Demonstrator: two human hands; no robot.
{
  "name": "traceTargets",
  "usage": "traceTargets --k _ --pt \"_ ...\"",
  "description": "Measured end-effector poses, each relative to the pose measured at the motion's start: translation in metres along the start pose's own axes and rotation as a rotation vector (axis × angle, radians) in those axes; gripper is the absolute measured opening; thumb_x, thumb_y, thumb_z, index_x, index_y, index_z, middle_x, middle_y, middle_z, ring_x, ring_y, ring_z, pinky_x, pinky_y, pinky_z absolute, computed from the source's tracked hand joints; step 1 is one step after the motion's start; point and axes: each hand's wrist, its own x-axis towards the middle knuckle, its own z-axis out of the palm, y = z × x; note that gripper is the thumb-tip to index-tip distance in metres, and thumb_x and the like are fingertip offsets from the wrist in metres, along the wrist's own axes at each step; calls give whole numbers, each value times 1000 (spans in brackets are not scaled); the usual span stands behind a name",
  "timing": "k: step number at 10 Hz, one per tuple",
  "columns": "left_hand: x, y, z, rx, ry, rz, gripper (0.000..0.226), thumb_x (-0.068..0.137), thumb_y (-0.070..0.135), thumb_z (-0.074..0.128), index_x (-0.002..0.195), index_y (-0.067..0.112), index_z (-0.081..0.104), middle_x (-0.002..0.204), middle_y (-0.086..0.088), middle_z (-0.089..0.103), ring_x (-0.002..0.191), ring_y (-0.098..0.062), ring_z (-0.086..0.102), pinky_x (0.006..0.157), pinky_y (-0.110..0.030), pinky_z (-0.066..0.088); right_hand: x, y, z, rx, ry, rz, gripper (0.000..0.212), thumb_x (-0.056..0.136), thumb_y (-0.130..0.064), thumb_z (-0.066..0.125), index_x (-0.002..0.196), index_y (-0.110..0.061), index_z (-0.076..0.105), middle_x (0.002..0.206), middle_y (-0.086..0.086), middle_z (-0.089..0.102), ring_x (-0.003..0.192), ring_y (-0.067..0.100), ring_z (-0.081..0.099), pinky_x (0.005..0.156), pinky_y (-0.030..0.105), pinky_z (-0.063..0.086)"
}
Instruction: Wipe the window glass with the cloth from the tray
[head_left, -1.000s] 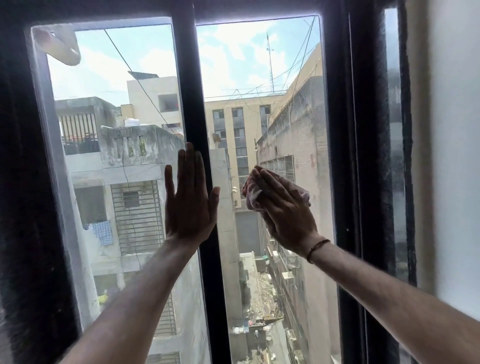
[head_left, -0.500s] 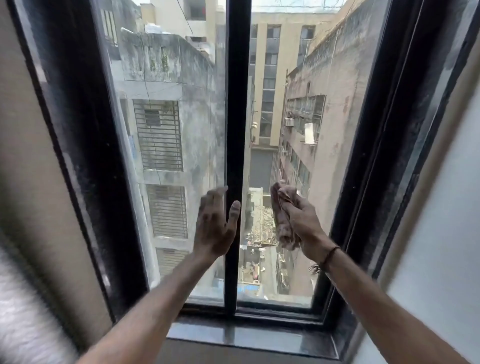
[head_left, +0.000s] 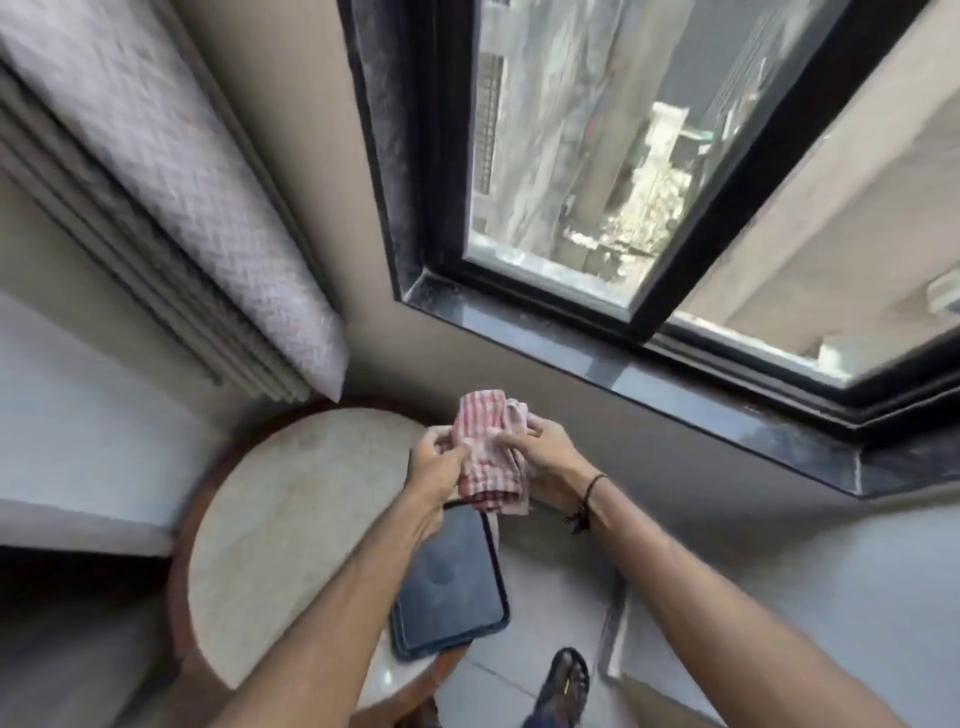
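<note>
A red-and-white striped cloth (head_left: 487, 460) hangs bunched between both my hands, below the window sill. My left hand (head_left: 435, 462) pinches its left edge, and my right hand (head_left: 545, 457) grips its right side. Directly beneath the cloth lies a dark blue tray (head_left: 449, 587) on the right edge of a round table (head_left: 291, 514); my left forearm crosses over part of it. The window glass (head_left: 582, 156) fills the upper middle and right, set in a black frame (head_left: 410, 171), well above my hands.
A black stone sill (head_left: 675, 384) runs below the window. A patterned white curtain (head_left: 171, 171) hangs at upper left above the table. A foot in a dark sandal (head_left: 563, 686) stands on the tiled floor at the bottom.
Both hands have come off the window and dropped down over the tray. My left hand, flat on the frame before, now holds the cloth too. The view has tilted from the glass down to the table.
</note>
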Motion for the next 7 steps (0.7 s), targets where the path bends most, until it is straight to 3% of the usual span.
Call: traceTargets --k 2,3,4,5,6,7 --pt "37 -156 -45 103 167 -280 21 97 -2 57 108 15 60 91 1 69 78 -10 66 51 -13 53 67 169 39 -288 46 244 24 87 1 82 110 0 78 117 19 81 101 32 77 99 50 63" --pt "47 -195 -48 120 215 -351 22 97 -3 56 111 14 60 86 3 67 74 -9 65 42 -10 48 82 210 45 -375 51 286 16 86 -2 84 100 -7 78 104 7 80 96 26 76 91 41 65" --pt "64 -240 -49 133 314 -400 25 96 -5 54 114 10 63 87 1 66 73 -9 63 45 -15 50 102 251 50 -464 48 290 23 86 -6 84 109 -9 80 98 2 74 89 18 67 71 23 56" --pt "63 -248 -53 178 334 -416 33 95 -5 52 122 9 67 100 -4 70 84 -13 64 58 -16 48 108 258 44 -575 -3 300 26 90 -16 81 115 -9 77 102 4 72 90 19 66 70 26 61" --pt "51 -231 -58 258 372 -376 34 96 -1 53 125 9 68 120 -10 74 99 -18 63 79 -21 50 100 228 25 -861 -110 241 38 94 -35 72 118 -6 73 114 11 74 103 29 68 95 40 61" --pt "38 -199 -58 334 375 -278 31 97 3 53 124 9 68 126 -13 73 101 -20 62 85 -27 48 87 189 10 -980 -69 126 44 94 -45 68 121 -10 69 126 14 73 109 32 67 95 38 55"
